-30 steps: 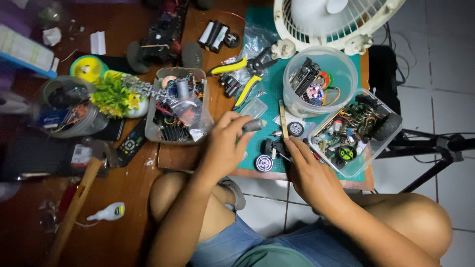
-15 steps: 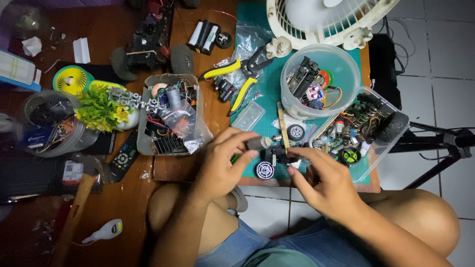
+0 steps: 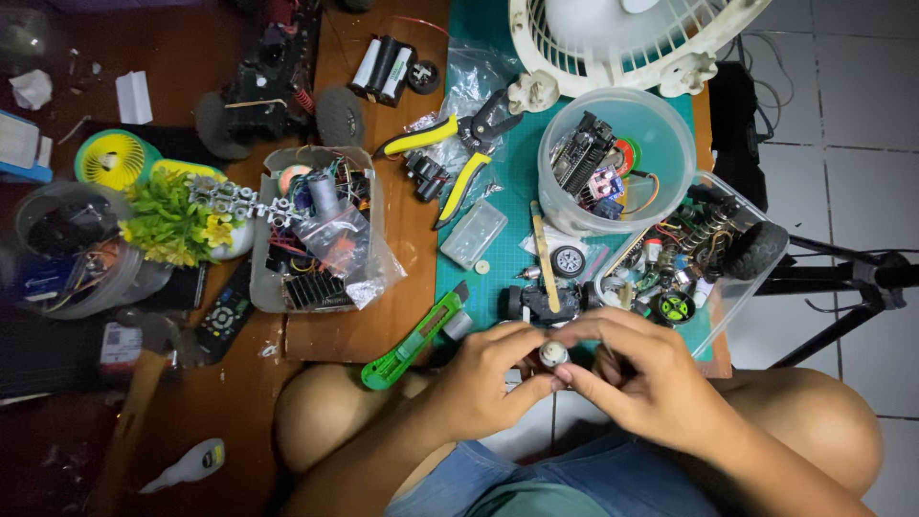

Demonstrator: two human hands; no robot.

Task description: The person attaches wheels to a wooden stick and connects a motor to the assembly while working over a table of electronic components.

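While your left hand (image 3: 483, 383) and right hand (image 3: 637, 378) pinched a small metal cylinder (image 3: 552, 356) together, the green utility knife (image 3: 414, 342) lay just left.

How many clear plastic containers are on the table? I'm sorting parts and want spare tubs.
4: a round jar at the left edge, a rectangular tray of wires at centre, a round tub below the fan, and a rectangular tub at right. Clutter may hide others.

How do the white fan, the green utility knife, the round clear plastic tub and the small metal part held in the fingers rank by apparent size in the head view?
1. White fan, partly cut off by the frame
2. Round clear plastic tub
3. Green utility knife
4. Small metal part, pinched between left hand and right hand
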